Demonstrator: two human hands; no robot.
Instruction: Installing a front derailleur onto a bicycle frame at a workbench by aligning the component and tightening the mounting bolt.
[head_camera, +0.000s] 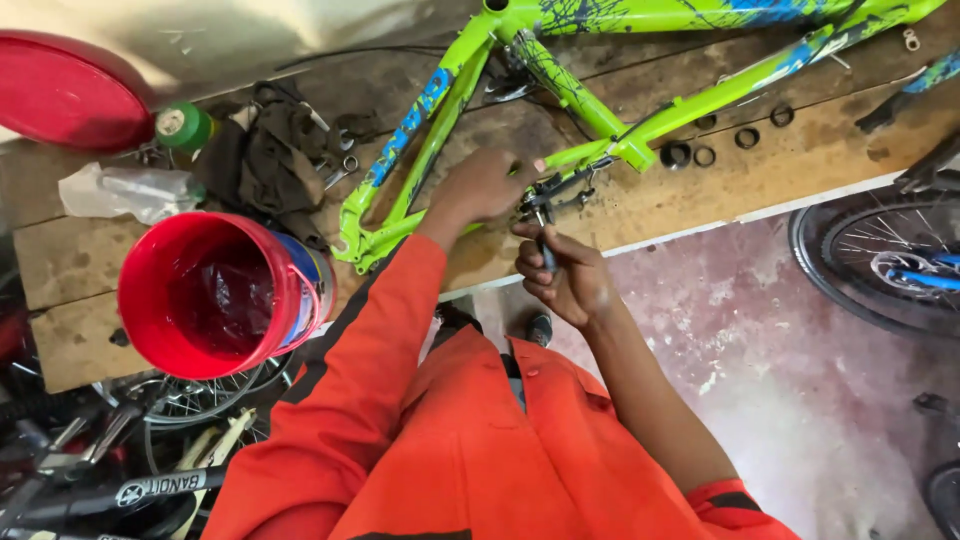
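Observation:
A bright green bicycle frame (600, 110) with blue markings lies on a worn wooden bench (690, 190). My left hand (485, 185) rests on the frame's lower tube, fingers curled by a black brake arm (560, 188) mounted there. Just below it, my right hand (565, 275) is closed around a thin dark tool (546, 245) whose tip points up into the brake arm. Both arms wear orange sleeves.
A red bucket (205, 295) stands at the bench's left front. Behind it lie dark rags (270, 150), spanners, a green tape roll (183, 125), a red lid (65, 90). Black rings (705, 153) lie right of the frame. Wheels stand at right (880, 260) and lower left.

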